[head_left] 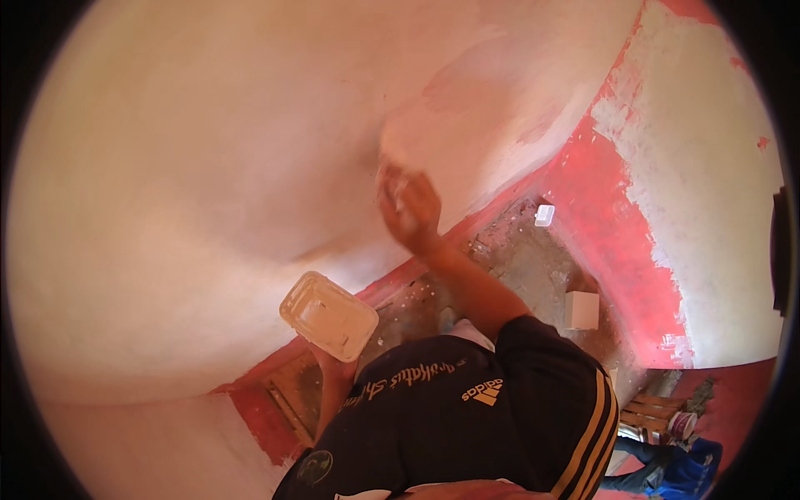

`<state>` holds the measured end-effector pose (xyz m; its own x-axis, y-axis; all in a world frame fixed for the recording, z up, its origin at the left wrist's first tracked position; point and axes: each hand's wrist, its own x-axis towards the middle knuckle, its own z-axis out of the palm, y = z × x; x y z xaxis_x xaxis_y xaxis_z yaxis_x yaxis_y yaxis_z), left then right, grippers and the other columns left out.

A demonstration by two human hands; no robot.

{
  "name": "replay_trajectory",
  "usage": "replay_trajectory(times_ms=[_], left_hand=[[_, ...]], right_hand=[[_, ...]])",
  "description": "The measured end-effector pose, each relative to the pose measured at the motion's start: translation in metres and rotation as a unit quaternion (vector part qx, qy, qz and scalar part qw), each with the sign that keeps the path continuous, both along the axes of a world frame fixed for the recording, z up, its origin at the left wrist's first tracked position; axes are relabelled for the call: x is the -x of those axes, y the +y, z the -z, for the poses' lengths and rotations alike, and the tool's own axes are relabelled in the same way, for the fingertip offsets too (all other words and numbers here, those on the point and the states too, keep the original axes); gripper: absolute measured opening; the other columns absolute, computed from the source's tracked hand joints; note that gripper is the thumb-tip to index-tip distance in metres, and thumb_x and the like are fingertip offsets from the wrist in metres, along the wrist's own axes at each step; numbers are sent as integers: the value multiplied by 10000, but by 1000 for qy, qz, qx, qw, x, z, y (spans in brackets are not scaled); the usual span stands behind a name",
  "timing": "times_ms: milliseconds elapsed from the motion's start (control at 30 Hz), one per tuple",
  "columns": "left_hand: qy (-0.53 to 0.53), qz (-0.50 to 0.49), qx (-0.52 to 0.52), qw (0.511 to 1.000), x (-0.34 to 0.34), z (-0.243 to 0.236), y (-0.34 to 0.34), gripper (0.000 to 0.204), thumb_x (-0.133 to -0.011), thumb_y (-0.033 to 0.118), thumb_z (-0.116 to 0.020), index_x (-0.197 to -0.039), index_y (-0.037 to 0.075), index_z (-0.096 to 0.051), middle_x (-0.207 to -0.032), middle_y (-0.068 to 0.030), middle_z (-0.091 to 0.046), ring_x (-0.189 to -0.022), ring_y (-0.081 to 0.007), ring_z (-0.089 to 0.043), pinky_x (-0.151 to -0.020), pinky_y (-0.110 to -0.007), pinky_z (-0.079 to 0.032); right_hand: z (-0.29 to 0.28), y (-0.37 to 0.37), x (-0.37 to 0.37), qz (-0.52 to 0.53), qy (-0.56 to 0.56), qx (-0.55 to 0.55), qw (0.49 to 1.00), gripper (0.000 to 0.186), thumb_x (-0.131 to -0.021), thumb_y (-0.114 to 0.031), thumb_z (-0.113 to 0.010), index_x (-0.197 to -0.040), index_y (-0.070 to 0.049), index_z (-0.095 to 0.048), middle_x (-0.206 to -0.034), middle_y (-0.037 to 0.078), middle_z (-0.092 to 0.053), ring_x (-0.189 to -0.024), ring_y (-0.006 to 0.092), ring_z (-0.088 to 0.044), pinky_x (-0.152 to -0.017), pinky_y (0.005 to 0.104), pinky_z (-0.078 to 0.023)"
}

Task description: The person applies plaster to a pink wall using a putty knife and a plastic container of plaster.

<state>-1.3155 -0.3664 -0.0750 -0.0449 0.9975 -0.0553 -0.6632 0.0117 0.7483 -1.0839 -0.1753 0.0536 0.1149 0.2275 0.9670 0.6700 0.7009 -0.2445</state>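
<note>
My left hand (337,367), mostly hidden underneath, holds up a shallow rectangular plastic tub (315,280) close to the wall. Pale, smeared material lines the inside of the tub. Higher up and further right, my right hand (408,204) is raised against the pale wall (208,167), its fingers curled together. Something light shows at these fingers, but blur keeps me from making out what it is. Above this hand, a damp-looking, darker pinkish patch (467,92) spreads over the wall.
A red-and-pale side wall (642,242) meets this wall on the right. On the littered floor (533,258) are a small white container (544,215) and a pale box (582,310). At lower right are a wooden slatted piece (654,412), a bucket (682,425) and a person in blue (696,468).
</note>
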Motion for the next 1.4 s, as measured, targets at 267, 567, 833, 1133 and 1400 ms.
replay_trajectory(times_ms=[267, 567, 833, 1133, 1400], left_hand=[[356, -59, -101, 927, -12, -18, 4, 677, -1007, 640, -424, -1486, 162, -392, -1407, -34, -518, -1291, -243, -526, -1054, -446, -491], [-142, 14, 31, 989, -10, 0, -7, 657, -1016, 621, -427, -1482, 160, -391, -1412, -37, -513, -1280, -240, -537, -1053, -449, -492], [-21, -14, 15, 1000, -5, 11, -26, 633, -1033, 598, -408, -1485, 156, -386, -1415, -33, -506, -1275, -226, -538, -1041, -423, -499], [116, -23, -31, 993, -9, -8, -48, 670, -1018, 641, -387, -1492, 167, -385, -1416, -21, -515, -1289, -240, -529, -1078, -450, -467], [54, -8, -34, 998, 0, -13, -54, 658, -1020, 646, -377, -1476, 171, -399, -1393, -5, -525, -1264, -221, -541, -1041, -426, -494]], right_hand=[[-51, 24, -124, 141, 316, 56, 937, 93, -945, -64, -683, -944, 28, -687, -899, 92, -697, -727, 157, -652, -563, 275, -518], [-13, -33, 2, -32, -7, 5, 999, 112, -808, 33, -695, -841, -64, -652, -867, 111, -696, -786, 292, -688, -657, 346, -566], [-70, 27, -177, 255, 272, -7, 928, 183, -954, -150, -660, -818, -27, -662, -787, 79, -659, -677, 167, -614, -575, 290, -478], [-35, -56, 7, -55, 2, 16, 998, 153, -796, 25, -739, -788, -47, -604, -865, 140, -684, -798, 284, -697, -672, 346, -554], [-82, 34, -197, 191, 270, 17, 944, 75, -885, -117, -654, -878, -44, -670, -823, 105, -656, -780, 268, -663, -695, 379, -516]])
